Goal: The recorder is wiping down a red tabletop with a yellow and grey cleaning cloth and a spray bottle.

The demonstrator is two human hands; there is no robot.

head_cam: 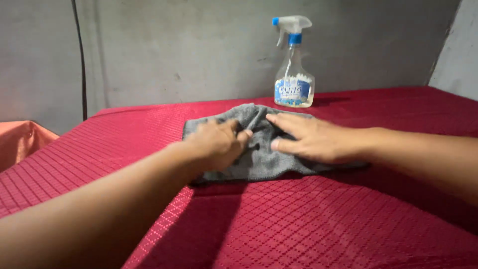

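Currently, head view, 1 moment, 2 bare hands on 1 cloth.

Surface: desk (298, 224) under a red quilted cover with a diamond pattern; grey wall behind its far edge.

Cloth: grey cloth (259, 159), microfibre by its look, lies toward the far edge of the desk, about midway between the left and right edges. Rumpled, with a raised fold running through its middle; not flat, not neatly folded.

Left hand: left hand (216, 143) rests on the cloth's left half. Fingers curled, and they appear to pinch the raised fold.

Right hand: right hand (308, 139) lies palm down on the cloth's right half. Fingers spread and extended, pressing flat, grasping nothing. The 2 hands are just beside each other, fingertips near at the fold.

Bottle: clear spray bottle (294, 69) with blue and white trigger head, upright near the far edge, behind the cloth, apart from it and from both hands.

Other: orange fabric (20, 144) past the left edge.

Progress (judgement): cloth is laid out and being handled; edges are still uneven, so smoothing or folding looks unfinished. Bottle is not in hand.
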